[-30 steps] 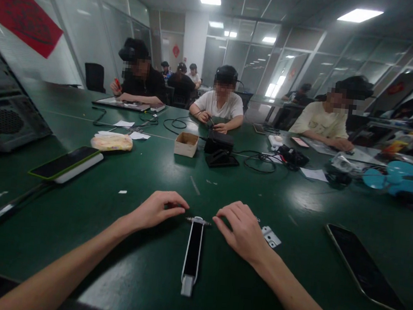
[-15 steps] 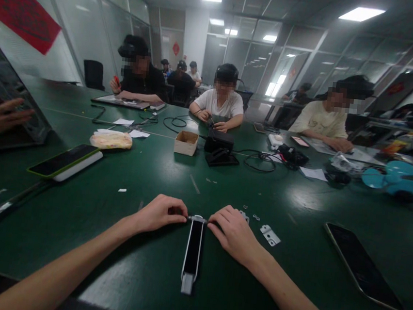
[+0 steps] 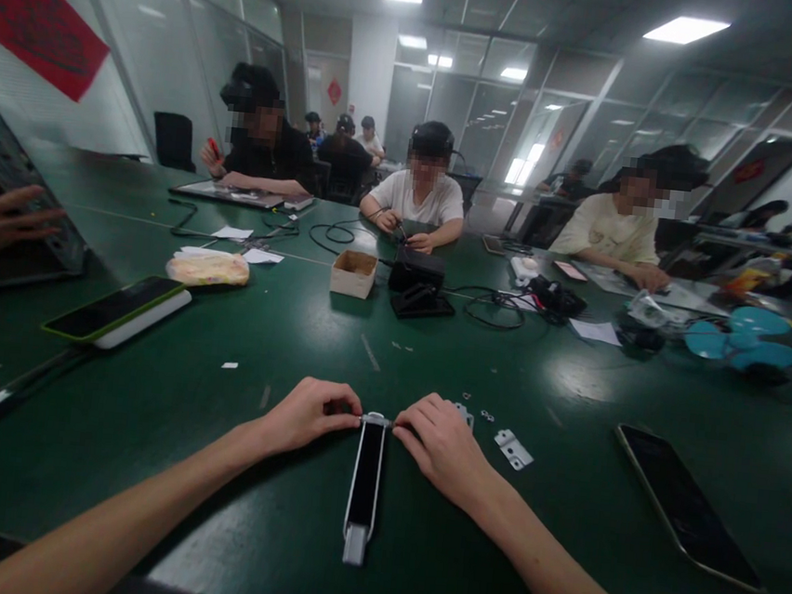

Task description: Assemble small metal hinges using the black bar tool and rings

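Observation:
A long narrow silver-framed piece with a black middle [image 3: 365,481] lies on the green table, its length pointing toward me. A short metal pin crosses its far end. My left hand [image 3: 311,412] pinches the left end of this pin between thumb and fingers. At the right end, my right hand [image 3: 439,441] has its thumb and fingers closed on the pin; the fingers partly hide the contact. Beyond the right hand lie a flat metal plate with holes [image 3: 514,449], another metal plate [image 3: 463,414] partly covered by the hand, and several small metal bits [image 3: 487,416].
A dark phone [image 3: 688,507] lies at right. A green-edged phone on a white block [image 3: 118,308] is at left, near another person's hand [image 3: 7,222]. Ahead stand a small cardboard box [image 3: 353,274], a black device [image 3: 419,285] and cables. People sit across the table.
My view has shifted slightly, moving the scene a little to the left. My left fingertips have come slightly closer to the piece; both hands stay at the pin's ends.

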`<state>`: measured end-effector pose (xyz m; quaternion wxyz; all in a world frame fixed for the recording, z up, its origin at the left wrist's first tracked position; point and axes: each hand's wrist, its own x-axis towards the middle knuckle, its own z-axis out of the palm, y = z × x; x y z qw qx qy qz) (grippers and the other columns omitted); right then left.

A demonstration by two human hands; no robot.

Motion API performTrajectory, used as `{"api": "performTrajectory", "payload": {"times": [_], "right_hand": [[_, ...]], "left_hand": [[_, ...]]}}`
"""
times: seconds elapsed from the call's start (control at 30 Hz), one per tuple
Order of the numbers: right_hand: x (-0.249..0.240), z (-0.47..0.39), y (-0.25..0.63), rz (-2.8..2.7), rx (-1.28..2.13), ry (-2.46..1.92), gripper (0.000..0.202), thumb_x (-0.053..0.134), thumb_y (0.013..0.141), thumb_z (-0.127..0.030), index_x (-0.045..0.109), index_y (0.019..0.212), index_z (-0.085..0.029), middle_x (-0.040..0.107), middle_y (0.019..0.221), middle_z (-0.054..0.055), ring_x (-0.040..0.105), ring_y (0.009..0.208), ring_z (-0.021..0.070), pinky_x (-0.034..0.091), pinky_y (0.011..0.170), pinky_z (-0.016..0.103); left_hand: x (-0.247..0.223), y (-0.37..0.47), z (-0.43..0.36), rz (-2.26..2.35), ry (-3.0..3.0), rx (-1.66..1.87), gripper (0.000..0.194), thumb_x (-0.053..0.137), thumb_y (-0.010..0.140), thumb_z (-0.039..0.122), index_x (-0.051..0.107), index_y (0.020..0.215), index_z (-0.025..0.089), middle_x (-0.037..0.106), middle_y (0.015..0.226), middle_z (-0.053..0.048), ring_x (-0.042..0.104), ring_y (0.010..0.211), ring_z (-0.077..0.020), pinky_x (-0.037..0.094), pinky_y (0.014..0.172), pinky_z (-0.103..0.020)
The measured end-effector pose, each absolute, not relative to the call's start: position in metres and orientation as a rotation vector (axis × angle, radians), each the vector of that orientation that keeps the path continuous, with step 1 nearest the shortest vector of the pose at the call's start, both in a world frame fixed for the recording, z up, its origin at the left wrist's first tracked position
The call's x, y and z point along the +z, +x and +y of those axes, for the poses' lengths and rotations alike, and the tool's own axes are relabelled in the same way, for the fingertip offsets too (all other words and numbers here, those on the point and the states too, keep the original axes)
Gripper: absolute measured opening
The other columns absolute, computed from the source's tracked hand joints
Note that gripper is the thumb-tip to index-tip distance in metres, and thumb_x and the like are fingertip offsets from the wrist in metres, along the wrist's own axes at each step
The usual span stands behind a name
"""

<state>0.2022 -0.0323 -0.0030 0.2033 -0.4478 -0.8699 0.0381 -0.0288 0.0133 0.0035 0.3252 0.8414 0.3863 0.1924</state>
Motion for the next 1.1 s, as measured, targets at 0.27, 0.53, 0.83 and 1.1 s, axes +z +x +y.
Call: {"api": "performTrajectory", "payload": {"times": [0.27,0.53,0.83,1.1], "right_hand": [[0.028,-0.025,0.24,-2.373,-0.028,-1.398,0.018,0.052,0.092,-0.026,0.062,0.099,-0.014,0.065,0.096,0.009,0.056,0.089,0.0207,0.044,0.077,0.034],[0.035,-0.02,0.269,-2.323,0.243,-2.104,0.029,0.046,0.092,-0.036,0.062,0.079,-0.017,0.064,0.079,0.007,0.06,0.072,0.0186,0.039,0.058,0.027],[0.03,-0.019,0.261,-2.119,0.069,-1.982,0.027,0.044,0.091,-0.029,0.059,0.073,-0.016,0.061,0.072,0.005,0.056,0.062,0.0155,0.037,0.054,0.025],[0.005,-0.041,0.184,-2.034,-0.133,-1.108,0.029,0.044,0.092,-0.022,0.055,0.066,-0.016,0.055,0.061,0.002,0.049,0.058,0.013,0.036,0.055,0.025]], "left_hand": [[0.011,-0.029,0.014,1.038,2.308,0.469,0.022,0.058,0.085,0.034,0.065,0.097,0.017,0.065,0.081,-0.001,0.056,0.064,-0.0132,0.043,0.059,-0.022],[-0.001,-0.037,0.021,1.029,2.506,0.681,0.027,0.043,0.093,0.035,0.063,0.099,0.017,0.067,0.092,-0.005,0.062,0.076,-0.0167,0.048,0.07,-0.027],[0.0,-0.036,0.019,1.029,2.535,0.776,0.027,0.042,0.093,0.032,0.062,0.096,0.015,0.065,0.088,-0.005,0.06,0.07,-0.0152,0.047,0.068,-0.027],[0.016,-0.019,-0.008,0.906,2.241,0.735,0.028,0.049,0.085,0.035,0.066,0.091,0.014,0.067,0.08,-0.004,0.058,0.067,-0.0148,0.045,0.062,-0.024]]}}
